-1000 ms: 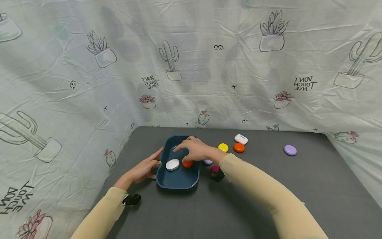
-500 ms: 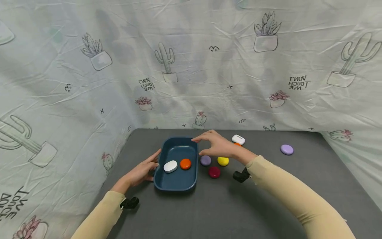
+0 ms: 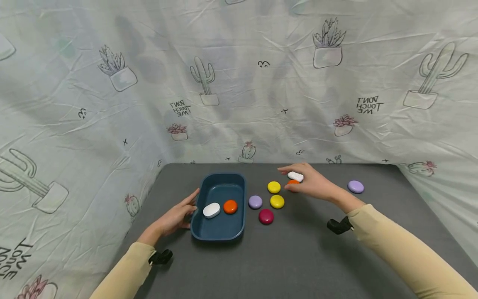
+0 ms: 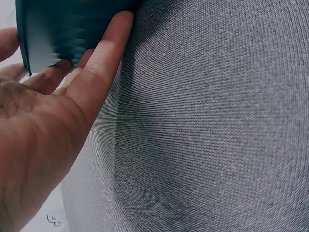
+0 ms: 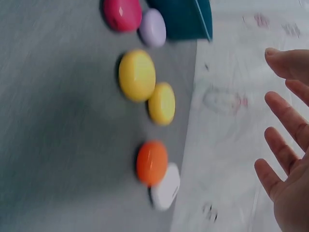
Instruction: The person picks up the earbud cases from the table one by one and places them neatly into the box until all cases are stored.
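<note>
A dark blue tray [image 3: 220, 238] stands left of the middle of the table. Inside it lie a white oval piece [image 3: 211, 210] and a glossy orange disc [image 3: 230, 206]. My left hand [image 3: 175, 219] rests against the tray's left side, its fingers touching the outer wall [image 4: 63, 29] in the left wrist view. Well right of the tray, my right hand [image 3: 311, 182] hovers with thumb and fingers spread and nothing held. Between thumb and fingertips in the head view appear a second orange disc [image 5: 152, 163] and a white rounded case [image 5: 165, 187], both on the table.
Two yellow discs [image 3: 277, 202], a lilac disc [image 3: 255, 202] and a dark red disc [image 3: 266, 216] lie just right of the tray. Another lilac disc [image 3: 355, 187] sits farther right. A printed cloth [image 3: 239, 83] hangs behind the grey table [image 3: 284, 261].
My right hand has left the space over the tray and moved right to above the second orange disc and white case. My left hand stays at the tray; the view has shifted slightly.
</note>
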`<action>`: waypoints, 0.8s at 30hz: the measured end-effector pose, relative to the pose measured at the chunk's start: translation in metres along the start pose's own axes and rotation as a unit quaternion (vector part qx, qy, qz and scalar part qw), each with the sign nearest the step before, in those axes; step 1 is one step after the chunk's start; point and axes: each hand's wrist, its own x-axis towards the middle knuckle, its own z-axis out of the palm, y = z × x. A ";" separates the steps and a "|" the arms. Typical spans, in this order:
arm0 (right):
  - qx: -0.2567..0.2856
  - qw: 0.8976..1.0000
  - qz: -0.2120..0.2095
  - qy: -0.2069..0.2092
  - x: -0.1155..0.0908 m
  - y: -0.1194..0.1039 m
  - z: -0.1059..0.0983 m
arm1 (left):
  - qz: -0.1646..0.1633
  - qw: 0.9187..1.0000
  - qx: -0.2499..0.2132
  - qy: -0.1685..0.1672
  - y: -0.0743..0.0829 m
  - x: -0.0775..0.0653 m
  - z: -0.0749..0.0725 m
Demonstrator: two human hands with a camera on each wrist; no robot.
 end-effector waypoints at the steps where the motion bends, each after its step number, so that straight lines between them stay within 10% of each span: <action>1: -0.002 1.000 0.003 0.007 -0.004 0.005 -0.004 | 0.000 1.000 0.000 0.000 0.000 0.000 0.000; 24: -0.051 0.983 0.137 0.113 -0.110 0.115 -0.083 | 0.006 1.000 0.014 -0.003 -0.001 -0.002 0.000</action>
